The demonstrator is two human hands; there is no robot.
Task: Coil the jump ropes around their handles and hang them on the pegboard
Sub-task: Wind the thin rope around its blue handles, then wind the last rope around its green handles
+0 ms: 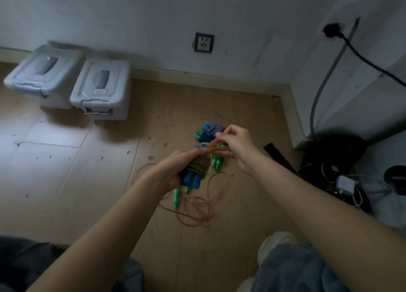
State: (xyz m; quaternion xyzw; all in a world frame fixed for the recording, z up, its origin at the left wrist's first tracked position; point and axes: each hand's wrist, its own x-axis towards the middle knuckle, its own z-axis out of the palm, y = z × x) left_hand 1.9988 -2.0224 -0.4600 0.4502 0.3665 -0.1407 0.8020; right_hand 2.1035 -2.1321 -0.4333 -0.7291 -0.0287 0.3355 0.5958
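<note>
Head view: looking down at a wooden floor (92, 171) in a room corner, both bare forearms reaching out.
Left hand (169, 171): wrapped around a pair of blue handles (191, 179), fingers curled tight on them, held above the floor.
Coil on the handles: yellowish-green rope (200, 166) wound in close turns round the upper part of the blue handles, just above the grip.
Right hand (236, 145): up beside the top of the bundle, fingers pinching a thin orange rope (210, 147) that crosses over the handle tops.
Loose orange rope (197, 210): lying in slack loops on the floor below and right of the left hand.
Green handles (216, 162): one pair just right of the blue bundle, another green handle (176, 198) poking out below the left hand; whether on the floor or hanging, cannot tell.
Second bundle (211, 130): blue and green handles with a patterned purple rope coiled on them, on the floor just beyond the right hand.
Far left: two grey lidded storage boxes (101, 89) side by side against the wall.
Wall: white, with a socket (203, 43) low down, straight ahead.
Right side: black plug and cable (360, 56) running down the wall, a white charger (345, 184) among dark clutter on the floor.
Bottom edge: knees in dark trousers (292, 267).
</note>
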